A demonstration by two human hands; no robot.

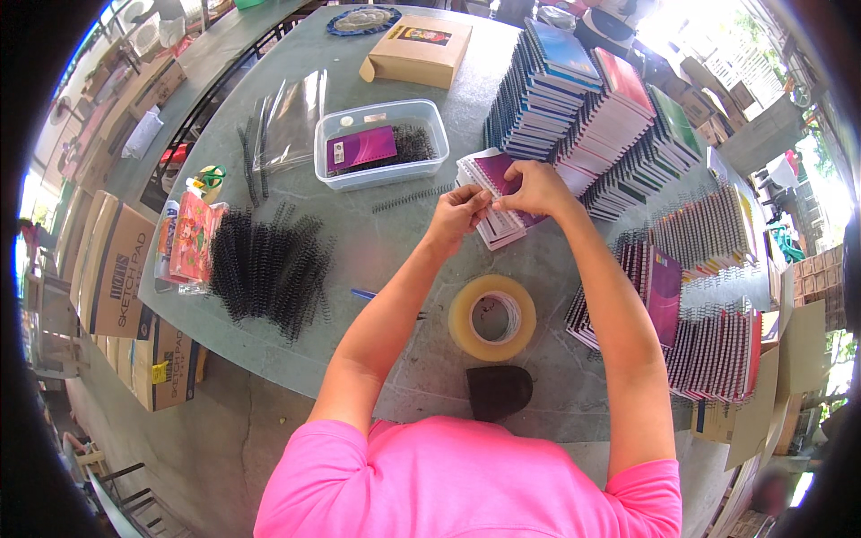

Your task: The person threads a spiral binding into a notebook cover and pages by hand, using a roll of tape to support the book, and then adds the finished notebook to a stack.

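Observation:
Both of my hands meet over a small stack of unbound notebooks with a purple cover (499,179) on the grey-green table (395,251). My left hand (457,215) pinches the near-left edge of the top notebook. On its purple cover rests my right hand (534,190), fingers curled over the edge. One loose black spiral coil (413,197) lies just left of the stack. Whether a coil is between my fingers is hidden.
A heap of black spiral coils (269,264) lies at the left. A clear plastic tub (381,143) holds coils and a purple cover. Tall stacks of bound notebooks (583,108) stand behind, more (708,341) at the right. A tape roll (491,317) and a dark pouch (499,391) lie near me.

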